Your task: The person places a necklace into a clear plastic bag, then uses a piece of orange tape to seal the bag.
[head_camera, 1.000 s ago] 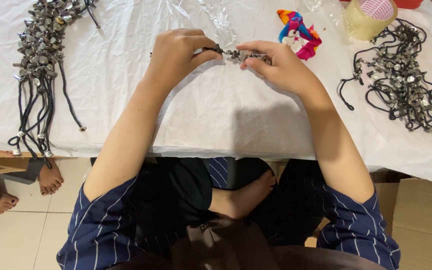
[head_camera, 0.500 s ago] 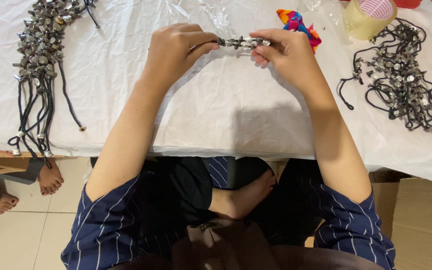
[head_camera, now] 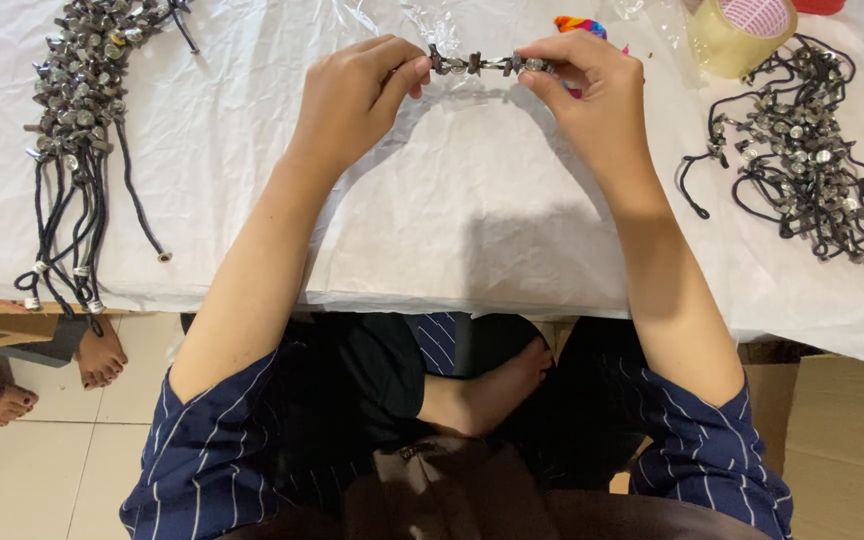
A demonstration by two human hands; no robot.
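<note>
Beaded cord held taut between two hands over a white-covered table.

Item: one short cord (head_camera: 482, 64) strung with dark and silvery beads, stretched level above the table (head_camera: 472, 220), clear of the sheet. Left hand (head_camera: 357, 95): thumb and forefinger pinched on the cord's left end, other fingers curled. Right hand (head_camera: 592, 90): fingertips pinched on the right end, palm turned down. Left of the table: a bundle (head_camera: 77, 110) of like cords laid lengthwise, loose ends hanging over the front edge. Right of the table: a tangled heap (head_camera: 802, 160) of the same cords. Far edge: a tape roll (head_camera: 737, 35) just beside the heap; a bright multicoloured object (head_camera: 577, 24), mostly hidden behind the right hand. Floor, lower left: another person's bare feet (head_camera: 52, 375).
</note>
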